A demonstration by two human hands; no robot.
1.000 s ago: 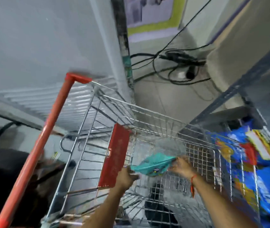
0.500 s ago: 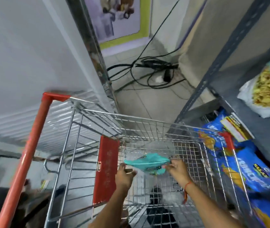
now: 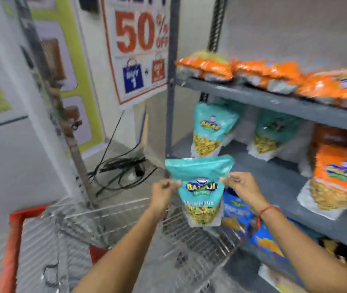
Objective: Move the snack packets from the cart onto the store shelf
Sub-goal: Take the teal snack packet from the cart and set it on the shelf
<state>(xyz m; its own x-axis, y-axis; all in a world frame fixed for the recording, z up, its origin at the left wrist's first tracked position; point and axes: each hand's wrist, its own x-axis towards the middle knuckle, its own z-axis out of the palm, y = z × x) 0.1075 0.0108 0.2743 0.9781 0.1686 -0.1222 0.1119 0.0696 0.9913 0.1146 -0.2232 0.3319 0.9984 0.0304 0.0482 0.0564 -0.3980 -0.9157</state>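
Note:
A teal snack packet (image 3: 200,187) hangs upright in front of me, above the far end of the wire cart (image 3: 113,227). My left hand (image 3: 163,192) pinches its left edge and my right hand (image 3: 242,188) pinches its right edge, both near the top. The grey store shelf (image 3: 274,182) stands just right of the packet. Two matching teal packets (image 3: 210,130) stand upright on the middle shelf board, behind the held one. What lies inside the cart is blurred.
Orange packets (image 3: 269,75) lie along the top shelf board, another orange packet (image 3: 341,178) leans on the middle board, and blue packets (image 3: 253,229) fill the level below. Black cables (image 3: 121,170) lie on the floor by the shelf upright (image 3: 171,85). A sale poster (image 3: 138,47) hangs behind.
Both hands have lifted the teal packet up out of the cart and turned it upright. My view has swung up and right from the cart to the shelf.

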